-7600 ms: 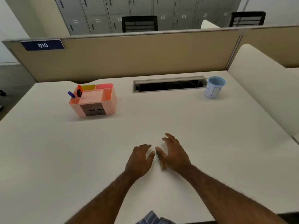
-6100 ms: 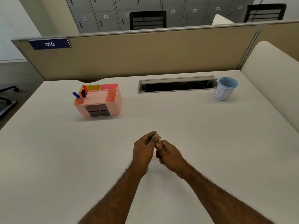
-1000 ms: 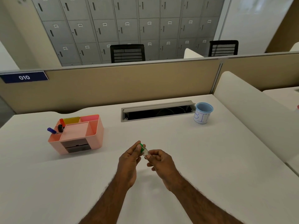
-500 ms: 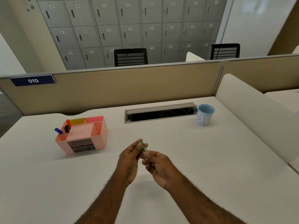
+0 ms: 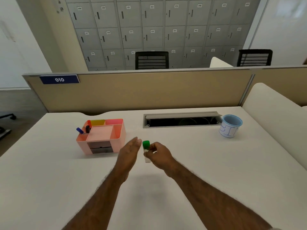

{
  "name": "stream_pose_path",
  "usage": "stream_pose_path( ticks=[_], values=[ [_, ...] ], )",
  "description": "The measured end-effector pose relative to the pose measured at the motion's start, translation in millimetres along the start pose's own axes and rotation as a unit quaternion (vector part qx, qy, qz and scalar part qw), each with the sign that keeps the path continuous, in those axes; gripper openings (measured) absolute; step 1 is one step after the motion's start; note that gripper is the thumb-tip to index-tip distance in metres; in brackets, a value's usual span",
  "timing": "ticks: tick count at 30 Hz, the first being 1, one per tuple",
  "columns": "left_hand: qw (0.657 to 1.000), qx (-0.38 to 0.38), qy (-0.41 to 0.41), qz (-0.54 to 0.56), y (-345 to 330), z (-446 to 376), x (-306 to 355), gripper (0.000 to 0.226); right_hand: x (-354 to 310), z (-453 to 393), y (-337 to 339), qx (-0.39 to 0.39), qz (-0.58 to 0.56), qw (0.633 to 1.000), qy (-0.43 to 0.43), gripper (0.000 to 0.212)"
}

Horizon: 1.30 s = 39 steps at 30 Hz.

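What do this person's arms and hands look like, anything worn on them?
The left grip and right grip are bare hands: no gloves, and no rings that I can see. The left forearm and right forearm are bare and hairy, with no sleeves, watch or wristband in view.

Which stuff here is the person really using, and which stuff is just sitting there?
In use:
green-capped marker, pinched by the right hand
left hand, open beside it

Just sitting:
pink organizer
capped pens standing in it
blue cup
cable slot
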<state>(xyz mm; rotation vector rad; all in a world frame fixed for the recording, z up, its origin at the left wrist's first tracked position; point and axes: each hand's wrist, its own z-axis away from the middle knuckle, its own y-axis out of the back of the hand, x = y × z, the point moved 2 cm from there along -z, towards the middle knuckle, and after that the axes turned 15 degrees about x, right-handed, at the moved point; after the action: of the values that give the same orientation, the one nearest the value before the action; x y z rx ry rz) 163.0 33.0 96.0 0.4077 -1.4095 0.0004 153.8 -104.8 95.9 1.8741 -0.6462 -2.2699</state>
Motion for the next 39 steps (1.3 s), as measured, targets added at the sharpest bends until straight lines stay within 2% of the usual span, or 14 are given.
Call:
stream_pose_path(
  ticks=[2,4,6,10,16,20,27,39],
  values=[
    [0.994,0.086,-0.005,-0.062,22,-19,-3,0.057,-17,-11,-14,0.014,-0.009,1.0,0.017,0.026],
    [0.974,0.165,-0.025,-0.152,47,-39,-10,0.054,-39,-20,-28,0.028,-0.044,0.998,0.037,0.032],
    [0.955,0.211,-0.027,-0.209,70,-59,-21,0.057,-59,-29,-42,0.038,-0.071,0.995,0.05,0.035],
    [0.923,0.176,-0.021,-0.342,99,-88,-42,0.073,-93,-47,-75,0.025,-0.057,0.994,0.087,0.028],
    [0.884,0.164,-0.07,-0.432,118,-105,-59,0.072,-112,-76,-115,-0.004,0.01,0.993,0.116,0.029],
    [0.87,0.171,-0.098,-0.452,121,-108,-66,0.071,-109,-92,-136,0.004,0.039,0.987,0.157,0.03],
    [0.873,0.212,-0.114,-0.425,118,-110,-73,0.067,-99,-102,-171,0.028,0.128,0.964,0.232,0.028],
    [0.876,0.235,-0.125,-0.402,114,-112,-81,0.068,-86,-114,-185,0.04,0.2,0.936,0.286,0.034]
  ],
)
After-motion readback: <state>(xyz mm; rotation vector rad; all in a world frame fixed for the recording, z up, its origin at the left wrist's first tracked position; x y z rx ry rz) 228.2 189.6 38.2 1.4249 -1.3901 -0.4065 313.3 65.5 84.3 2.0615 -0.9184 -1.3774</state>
